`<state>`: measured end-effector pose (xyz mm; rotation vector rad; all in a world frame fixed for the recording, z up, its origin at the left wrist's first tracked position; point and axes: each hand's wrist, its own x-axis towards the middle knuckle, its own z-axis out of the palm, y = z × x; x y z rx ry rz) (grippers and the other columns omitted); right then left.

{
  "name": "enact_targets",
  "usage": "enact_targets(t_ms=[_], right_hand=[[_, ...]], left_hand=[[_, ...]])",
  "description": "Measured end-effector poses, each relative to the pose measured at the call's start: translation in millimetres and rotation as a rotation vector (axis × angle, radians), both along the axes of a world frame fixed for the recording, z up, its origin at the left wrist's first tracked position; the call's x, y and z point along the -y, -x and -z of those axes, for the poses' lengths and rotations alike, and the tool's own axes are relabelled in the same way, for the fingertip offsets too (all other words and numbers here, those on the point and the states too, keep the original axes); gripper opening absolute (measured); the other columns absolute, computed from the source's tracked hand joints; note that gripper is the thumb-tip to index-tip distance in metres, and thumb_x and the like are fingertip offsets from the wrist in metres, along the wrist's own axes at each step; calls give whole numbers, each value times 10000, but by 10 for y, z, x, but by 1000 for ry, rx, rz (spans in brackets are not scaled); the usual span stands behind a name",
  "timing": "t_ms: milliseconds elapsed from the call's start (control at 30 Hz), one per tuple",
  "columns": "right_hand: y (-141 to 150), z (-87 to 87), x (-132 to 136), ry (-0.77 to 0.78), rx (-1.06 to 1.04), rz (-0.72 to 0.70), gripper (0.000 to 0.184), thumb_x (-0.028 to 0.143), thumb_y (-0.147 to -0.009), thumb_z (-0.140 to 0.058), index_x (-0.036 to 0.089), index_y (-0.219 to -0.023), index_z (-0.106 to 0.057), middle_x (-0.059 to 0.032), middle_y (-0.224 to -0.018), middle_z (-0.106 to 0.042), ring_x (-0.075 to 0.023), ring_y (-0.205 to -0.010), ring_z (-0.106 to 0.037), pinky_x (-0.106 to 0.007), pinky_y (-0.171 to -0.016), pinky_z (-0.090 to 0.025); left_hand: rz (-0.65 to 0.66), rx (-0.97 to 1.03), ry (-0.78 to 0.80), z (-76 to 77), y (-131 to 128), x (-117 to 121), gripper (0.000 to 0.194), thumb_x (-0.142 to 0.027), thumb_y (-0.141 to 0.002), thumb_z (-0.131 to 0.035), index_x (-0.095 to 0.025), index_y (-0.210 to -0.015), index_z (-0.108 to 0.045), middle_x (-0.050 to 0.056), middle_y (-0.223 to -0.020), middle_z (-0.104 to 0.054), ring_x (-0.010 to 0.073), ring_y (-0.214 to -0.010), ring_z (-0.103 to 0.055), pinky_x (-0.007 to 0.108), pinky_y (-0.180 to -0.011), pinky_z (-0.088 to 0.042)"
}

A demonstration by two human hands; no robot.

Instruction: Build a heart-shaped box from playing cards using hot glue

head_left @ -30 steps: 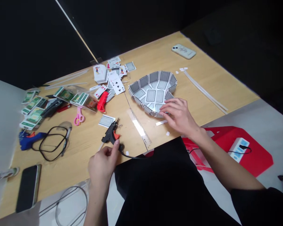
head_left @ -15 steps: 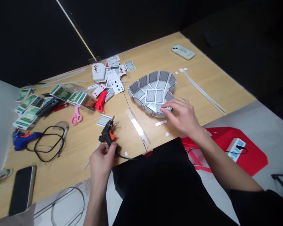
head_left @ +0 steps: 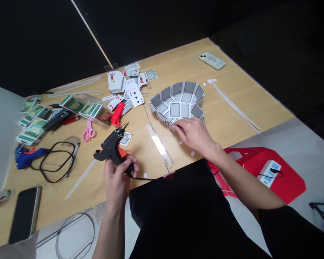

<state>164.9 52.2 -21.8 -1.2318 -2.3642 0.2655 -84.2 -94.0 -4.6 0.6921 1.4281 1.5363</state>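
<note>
My left hand is wrapped round the handle of a black hot glue gun with an orange trigger, lifted above the table with its nozzle pointing away and to the right. A translucent glue stick extends from its rear end. In front of me sits a heart-shaped box built from grey-backed playing cards. My right hand is at its near wall, thumb and fingers closed at the rim. That hand covers part of the near side. A clear ruler lies left of the box.
Loose playing cards, pink scissors and a red plastic tool lie to the left. Farther left are card boxes, a blue glue gun and a dark phone. White strips lie at right. A power strip rests on a red stool.
My left hand has taken a fuller grip on the glue gun and raised it off the table. My right hand has shifted left along the box's near wall.
</note>
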Motion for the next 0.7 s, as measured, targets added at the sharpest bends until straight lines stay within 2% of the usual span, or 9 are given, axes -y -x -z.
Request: enact_targets(t_ms=[100,200,267,400,500,700], right_hand=[[-146,10,51,-6,-52,-6,270,273,-1111,-586,218,-948,-793,-44,-921,-836,-242,-847,-762,-420,-852,-491],[-285,18,120,-28,-86,11,267,264,-1106,-595,231,-951,-810,-39,-940,-853,-239,-845,-767,-428,-879,-502],[-345,36,162,-47,-132,31,239,297,-1101,-623,242,-970,-815,-37,-953,-864,-240,-849,-767,-439,-920,-515],[-395,108,228,-100,-252,133,154,360,-1050,-714,259,-981,-808,-26,-954,-864,-253,-920,-778,-499,-1102,-493],[-408,165,267,-127,-284,183,100,349,-1015,-740,268,-1000,-795,-26,-989,-856,-268,-1030,-774,-544,-1195,-430],[-418,237,316,-93,-363,232,57,345,-993,-774,288,-1001,-777,-15,-1004,-843,-286,-1162,-751,-590,-1275,-321]], left_hand=[[110,-90,-27,-91,82,-133,219,-303,-869,-782,-209,-939,-597,-24,-753,-686,96,-461,-533,207,-368,-336],[232,-227,-22,-205,164,-322,230,-370,-948,-775,-198,-877,-638,-20,-672,-630,82,-440,-480,220,-376,-309],[324,-354,5,-286,181,-470,262,-408,-942,-800,-189,-861,-682,1,-670,-654,92,-444,-501,237,-392,-331],[486,-567,69,-408,77,-746,250,-416,-890,-822,-171,-893,-770,25,-643,-688,133,-503,-566,258,-456,-410],[540,-671,66,-428,-61,-891,229,-393,-842,-830,-171,-831,-773,-10,-560,-615,125,-485,-519,256,-458,-370],[593,-819,40,-376,-232,-1041,294,-464,-800,-885,-185,-841,-801,-16,-598,-591,141,-544,-511,268,-492,-365]])
